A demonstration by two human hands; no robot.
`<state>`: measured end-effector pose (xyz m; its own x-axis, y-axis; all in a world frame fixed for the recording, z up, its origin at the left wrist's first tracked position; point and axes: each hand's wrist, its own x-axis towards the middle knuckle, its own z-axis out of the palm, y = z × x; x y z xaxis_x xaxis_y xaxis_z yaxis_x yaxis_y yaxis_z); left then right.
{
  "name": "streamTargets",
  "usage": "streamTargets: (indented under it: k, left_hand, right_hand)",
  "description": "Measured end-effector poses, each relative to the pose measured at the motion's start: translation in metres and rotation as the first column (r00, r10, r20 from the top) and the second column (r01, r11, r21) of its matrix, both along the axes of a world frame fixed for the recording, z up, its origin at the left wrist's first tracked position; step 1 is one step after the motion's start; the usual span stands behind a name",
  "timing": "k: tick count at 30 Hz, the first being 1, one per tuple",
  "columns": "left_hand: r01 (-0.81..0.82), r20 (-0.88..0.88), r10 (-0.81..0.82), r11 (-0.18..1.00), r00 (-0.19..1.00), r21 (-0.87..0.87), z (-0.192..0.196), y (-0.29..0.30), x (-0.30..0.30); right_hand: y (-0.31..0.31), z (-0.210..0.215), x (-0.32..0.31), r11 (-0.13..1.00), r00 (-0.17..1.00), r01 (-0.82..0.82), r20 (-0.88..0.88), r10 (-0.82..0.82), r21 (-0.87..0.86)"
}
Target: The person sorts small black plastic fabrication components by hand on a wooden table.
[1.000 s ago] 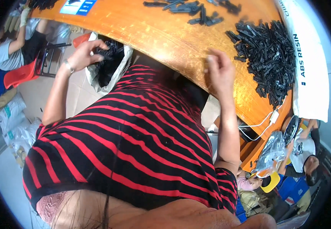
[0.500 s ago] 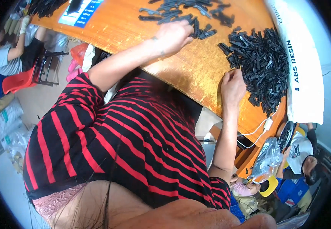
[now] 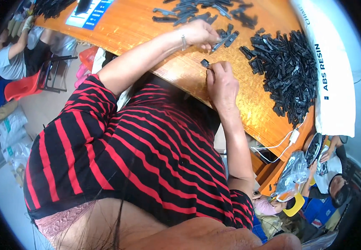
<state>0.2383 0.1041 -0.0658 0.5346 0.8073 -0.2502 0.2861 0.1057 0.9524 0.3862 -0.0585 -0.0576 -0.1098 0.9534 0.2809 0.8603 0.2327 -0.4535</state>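
Observation:
Over the wooden table my left hand is closed, its fingertips pinching a slim black plastic part. Just beyond it lie a few more black pieces. My right hand is closed too, nearer the table's front edge, with a small black plastic piece showing at its fingertips. The two hands are apart. To the right spreads a big heap of black plastic parts. At the far side is a looser group of longer black parts.
A white printed sack borders the table's right side. A white cable with a small box hangs at the right edge. A blue and white sheet lies far left. Other people sit at left and lower right. A red chair stands at left.
My right hand has moved left from the edge of the heap and now holds a small black piece. My left hand has shifted slightly right, with a slim black part at its fingertips.

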Motion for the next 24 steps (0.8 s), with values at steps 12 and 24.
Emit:
streamTargets:
  k: [12,24]
  left_hand:
    - [0.184,0.441,0.008,0.902,0.897,-0.390,-0.011,-0.027,-0.007]
    - [0.071,0.199,-0.048,0.991,0.979,-0.109,0.009,-0.049,-0.035]
  right_hand:
    - [0.026,0.004,0.016,0.891,0.134,-0.035,-0.885,-0.445,-0.453]
    - [0.017,0.013,0.034,0.842,0.640,-0.147,-0.699,-0.319,-0.519]
